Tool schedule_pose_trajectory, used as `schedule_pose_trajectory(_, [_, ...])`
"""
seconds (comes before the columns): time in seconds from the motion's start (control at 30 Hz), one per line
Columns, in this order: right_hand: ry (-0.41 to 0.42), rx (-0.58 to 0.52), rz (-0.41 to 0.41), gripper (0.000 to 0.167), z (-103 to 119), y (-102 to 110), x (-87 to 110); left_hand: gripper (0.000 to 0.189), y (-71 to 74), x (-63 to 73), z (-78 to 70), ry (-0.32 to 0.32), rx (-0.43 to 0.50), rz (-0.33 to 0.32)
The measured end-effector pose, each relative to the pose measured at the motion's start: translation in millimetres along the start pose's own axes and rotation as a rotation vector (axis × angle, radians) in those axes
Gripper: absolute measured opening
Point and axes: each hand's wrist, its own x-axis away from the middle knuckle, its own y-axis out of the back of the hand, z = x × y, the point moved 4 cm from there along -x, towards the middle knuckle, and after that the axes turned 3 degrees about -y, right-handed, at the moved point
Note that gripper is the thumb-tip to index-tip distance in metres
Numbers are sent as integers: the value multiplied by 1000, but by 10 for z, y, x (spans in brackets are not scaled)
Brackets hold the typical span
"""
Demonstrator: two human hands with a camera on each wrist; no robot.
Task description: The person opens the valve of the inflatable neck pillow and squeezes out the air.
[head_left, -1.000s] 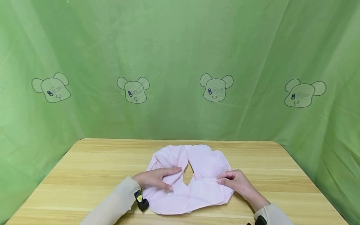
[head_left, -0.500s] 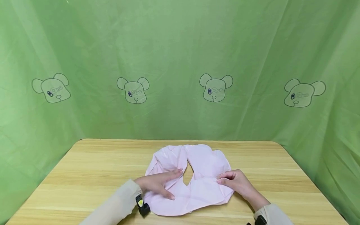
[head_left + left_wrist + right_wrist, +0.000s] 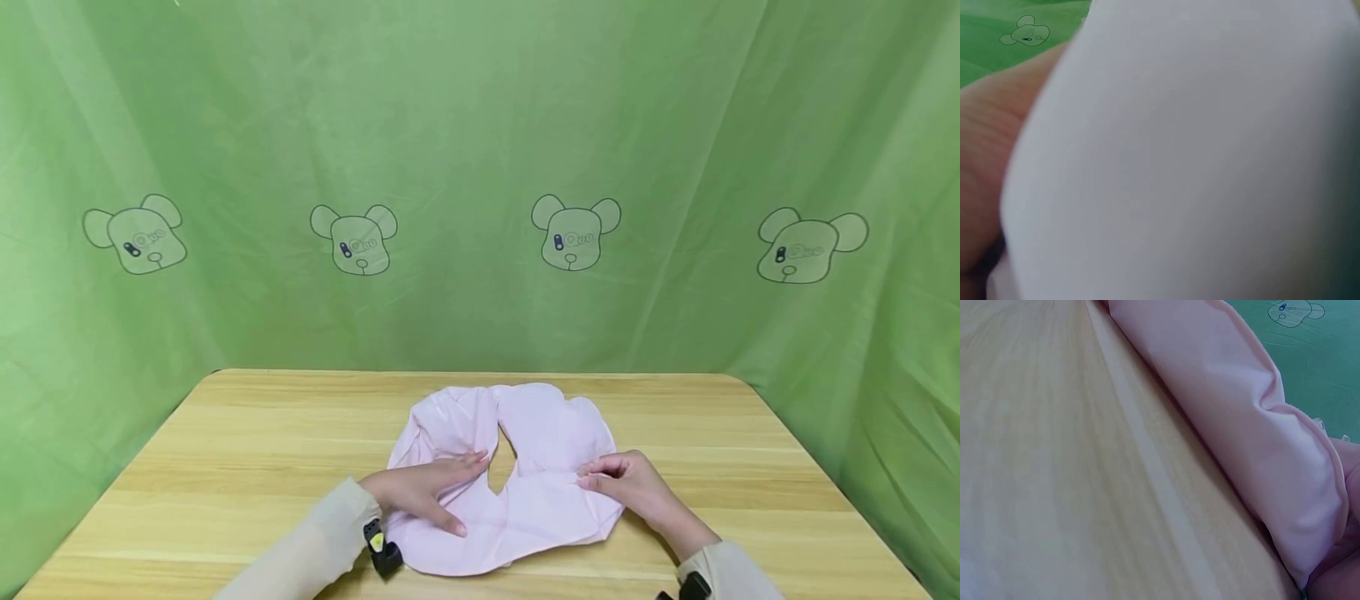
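Note:
A limp pale pink neck pillow (image 3: 540, 508), U-shaped with its two ends meeting at the back, lies on the wooden table around a narrow gap. My left hand (image 3: 423, 492) rests spread on its left side, fingertips by the gap. My right hand (image 3: 626, 487) pinches its right side between thumb and fingers. In the left wrist view, the blurred pillow (image 3: 1179, 150) covers most of the picture and hides the fingers. From the right wrist, the pillow's seamed edge (image 3: 1229, 406) shows, with small clear bits (image 3: 1335, 434) beside the hand (image 3: 1341, 562).
The wooden table (image 3: 247, 467) has rounded far corners. Behind it and along both sides hangs a green curtain (image 3: 465, 125) printed with several bear heads. Black wrist cameras sit at the left cuff (image 3: 382, 550) and right cuff (image 3: 693, 586).
My left hand has shifted slightly toward the table's front, its thumb lower on the pillow. My right hand keeps its pinch in the same place.

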Motion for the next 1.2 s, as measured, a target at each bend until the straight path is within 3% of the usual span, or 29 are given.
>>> schedule_pose_trajectory(0.37, [-1, 19, -3, 15, 6, 12, -21, 93, 13, -20, 5, -20, -106, 1])
schedule_pose_trajectory(0.53, [-2, 19, 2, 15, 6, 7, -20, 93, 30, -7, 8, 11, -29, -30])
schedule_pose_trajectory(0.7, [0, 12, 4, 17, 0, -6, -13, 94, 91, 32, 10, 79, 118, -125])
schedule_pose_trajectory(0.87, [2, 1, 4, 17, -6, -18, -9, 87, 214, 41, -11, 78, 172, -202])
schedule_pose_trajectory(1.0, [-2, 3, 5, 19, -12, -18, -12, 83, 373, 20, -79, 71, 147, -239])
schedule_pose_trajectory(1.2, [-5, -1, 5, 18, -25, -4, -13, 69, 585, -145, -286, 9, 143, -298])
